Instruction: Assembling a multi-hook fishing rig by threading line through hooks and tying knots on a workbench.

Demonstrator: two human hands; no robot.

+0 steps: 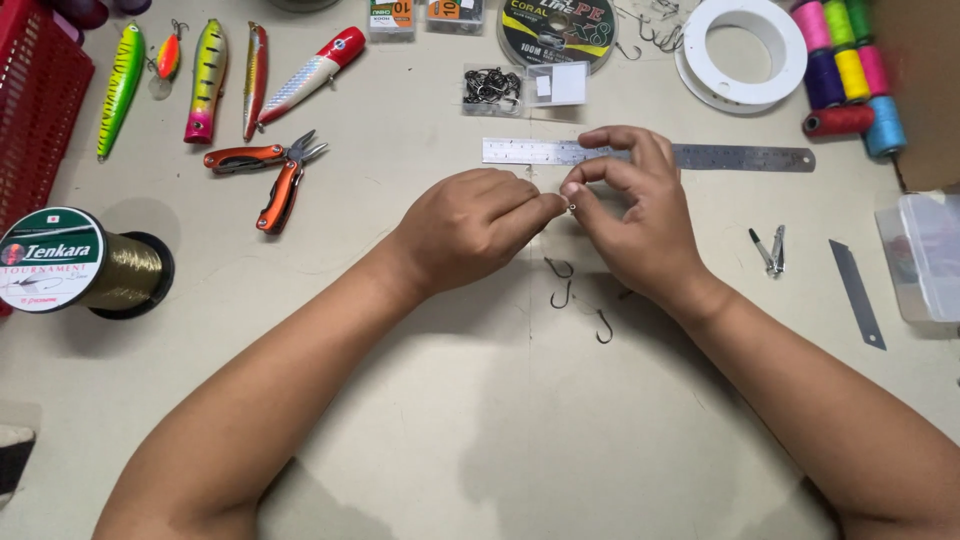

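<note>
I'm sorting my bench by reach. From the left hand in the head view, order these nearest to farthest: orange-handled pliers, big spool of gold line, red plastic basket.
1. Orange-handled folding pliers, up and to the left of the left hand.
2. Big spool of gold line, far left, level with the hand.
3. Red plastic basket, top-left corner.

My view looks straight down — pale beige tabletop (480,440) fills nearly whole frame. Surface matte, faintly scuffed, thin crease line running down middle. Light comes from above and ahead, soft — broad grey shadows fall toward me across near half. No wall, floor or window in sight. Red plastic basket (35,100) stands at far left edge.
</note>
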